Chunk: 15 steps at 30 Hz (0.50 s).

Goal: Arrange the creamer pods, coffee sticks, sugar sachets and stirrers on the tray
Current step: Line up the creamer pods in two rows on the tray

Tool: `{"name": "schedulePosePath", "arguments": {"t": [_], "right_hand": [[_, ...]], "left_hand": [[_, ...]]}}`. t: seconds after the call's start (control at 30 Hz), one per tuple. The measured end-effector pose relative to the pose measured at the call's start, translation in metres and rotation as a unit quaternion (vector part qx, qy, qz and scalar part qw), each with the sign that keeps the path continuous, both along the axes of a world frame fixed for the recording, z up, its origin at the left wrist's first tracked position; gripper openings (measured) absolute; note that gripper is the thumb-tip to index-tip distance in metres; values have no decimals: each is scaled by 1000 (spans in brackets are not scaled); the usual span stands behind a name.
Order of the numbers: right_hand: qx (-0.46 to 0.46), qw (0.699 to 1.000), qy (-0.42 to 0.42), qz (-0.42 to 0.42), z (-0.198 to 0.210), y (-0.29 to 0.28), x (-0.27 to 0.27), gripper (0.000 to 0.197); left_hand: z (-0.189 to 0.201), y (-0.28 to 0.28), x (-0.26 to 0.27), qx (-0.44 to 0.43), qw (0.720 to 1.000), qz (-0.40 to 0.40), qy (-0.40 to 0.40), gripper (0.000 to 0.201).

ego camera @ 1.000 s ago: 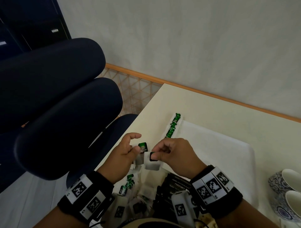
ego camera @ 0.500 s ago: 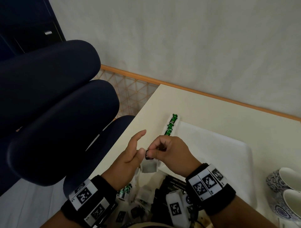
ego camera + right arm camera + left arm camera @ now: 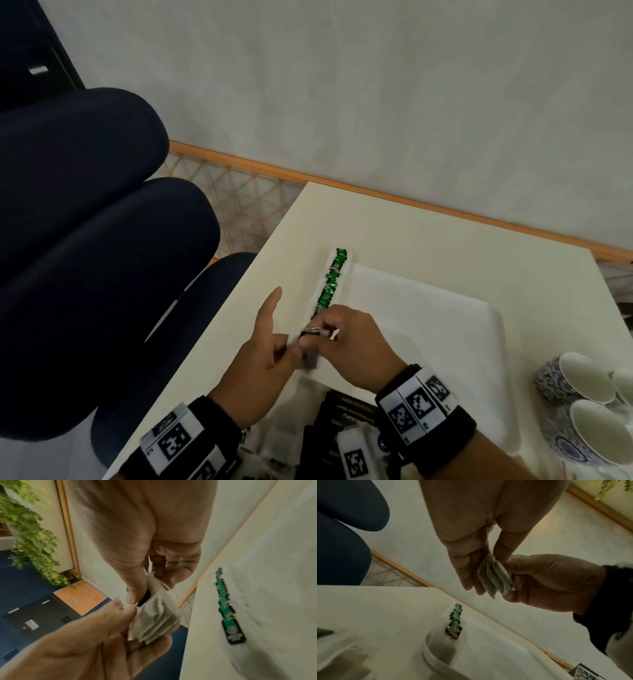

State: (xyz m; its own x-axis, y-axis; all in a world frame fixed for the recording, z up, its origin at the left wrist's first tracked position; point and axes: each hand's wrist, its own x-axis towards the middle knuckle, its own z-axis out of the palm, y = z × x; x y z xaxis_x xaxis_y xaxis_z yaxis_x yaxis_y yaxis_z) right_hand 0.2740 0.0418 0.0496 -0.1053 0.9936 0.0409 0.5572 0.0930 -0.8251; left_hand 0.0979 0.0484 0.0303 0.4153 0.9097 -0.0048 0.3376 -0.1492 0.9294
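A small stack of white sachets with green-and-black labels sits between both hands, just above the near left corner of the white tray. My right hand pinches the top of the stack with thumb and fingers. From the other side my left hand holds the stack between thumb and fingers, with its index finger pointing out straight. A row of the same sachets lies along the tray's left rim, also seen in the wrist views.
Patterned blue-and-white cups stand at the table's right. A dark packet and more blurred sachets lie near the front edge under my wrists. A dark blue chair stands close to the table's left edge.
Both hands moved forward toward the row on the tray. The loose sachets are now pressed into one stack, and my left index finger has straightened.
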Motion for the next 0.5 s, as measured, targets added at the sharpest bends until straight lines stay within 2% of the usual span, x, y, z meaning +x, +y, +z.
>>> {"name": "schedulePosePath", "arguments": {"t": [0.1,0.23,0.33,0.5], "right_hand": [[-40,997,-44,-55,-11,20,25,15],[-73,976,-138,-152,-31,62,74,20],[-114,960,-152,-204,-48,89,103,19],[-143,954,-155,-214,-66,130,120,37]], "left_hand": [[-10,5,-8,-17,1000,13,21,83],[-23,9,-31,-41,996,53,58,65],[-37,9,-50,-56,992,87,77,57],[-55,10,-74,-73,989,102,83,56]]}}
